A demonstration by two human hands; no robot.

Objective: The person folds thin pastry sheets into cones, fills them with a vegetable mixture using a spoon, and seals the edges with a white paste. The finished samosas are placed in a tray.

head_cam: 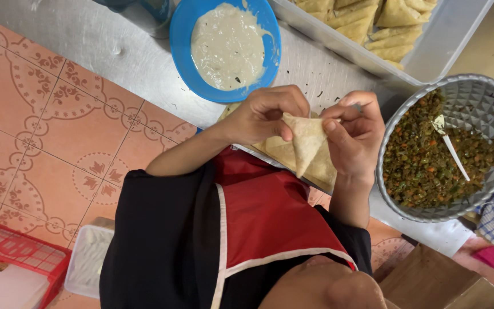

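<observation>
Both hands on one pastry cone (306, 143), held in the air just above the near edge of the steel worktop (115, 51), over a stack of pastry sheets (278, 153).

Risks, my read:
- Cone unrolls if either pinch slackens; the overlapping flap looks held by finger pressure only.
- Thin sheet could tear at the tip if the fingers squeeze harder.
- Cone sits near the filling bowl (464, 103) on the right; an elbow bump would tip it, since it hangs partly off the worktop edge.
- Paste bowl (181, 40) is far left of the hands; a drip across would smear the sheets.

Fingers:
- Left hand (264, 114): curled nearly closed, thumb and fingertips pinching the cone's top left edge.
- Right hand (355, 134): also nearly closed, thumb pressed on the cone's right fold, fingers wrapped behind. Probably supporting the back seam, but that side is hidden.

A white spoon (450, 146) stands in the filling. Tray (430, 54) of folded pieces far right.
</observation>
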